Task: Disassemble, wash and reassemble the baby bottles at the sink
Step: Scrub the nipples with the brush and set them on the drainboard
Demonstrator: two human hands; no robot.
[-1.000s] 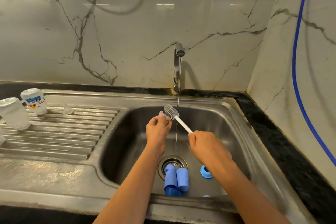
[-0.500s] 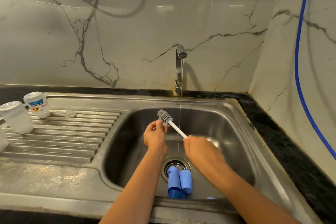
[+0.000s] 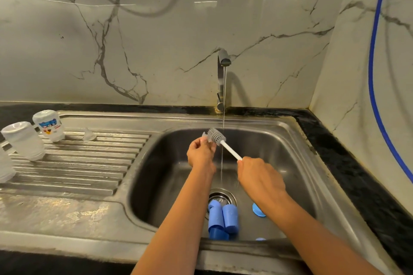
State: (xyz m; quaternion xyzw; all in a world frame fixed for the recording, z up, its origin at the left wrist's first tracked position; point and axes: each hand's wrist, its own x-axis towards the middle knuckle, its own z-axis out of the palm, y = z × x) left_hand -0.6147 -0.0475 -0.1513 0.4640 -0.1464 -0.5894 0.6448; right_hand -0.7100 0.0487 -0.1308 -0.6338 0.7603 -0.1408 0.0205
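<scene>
Scrubbing: you have the brush (image 3: 216,136) head against a small clear teat (image 3: 204,135); I read this as the wash step on the soft parts.
Teat location: at your left fingertips, above the basin (image 3: 156,163), about 11 o'clock from the drain (image 3: 220,196).
Teat handling: probably light, soft silicone, and slick when wet. It will fold under pressure. Take it by the wide base rim, not the tip, and pinch only as hard as needed.
Brush handling: looks light, with a stiff white handle and flexible grey bristles. Gripping the handle low down gives you leverage.
Left hand (image 3: 201,154): raised, with fingers and thumb curled up and pinching the teat. The forearm runs in from 6 o'clock.
Right hand (image 3: 259,176): clenched round the lower handle with its back to the camera. The handle points toward 10 o'clock, into the teat.
Water stream (image 3: 223,118): a thin line from the tap (image 3: 222,60), falling between your hands just at the brush's 3 o'clock side.
Basin floor: blue caps (image 3: 221,219) sit at 6 o'clock of the drain and a blue ring (image 3: 258,210) at 4 o'clock.
Ribbed surface (image 3: 89,163): at 9 o'clock of the basin, holding clear bottles (image 3: 24,140) upside down and a spare teat (image 3: 89,136) beside them.
Risk: if the teat slips it drops toward the drain, so brush with short strokes.
</scene>
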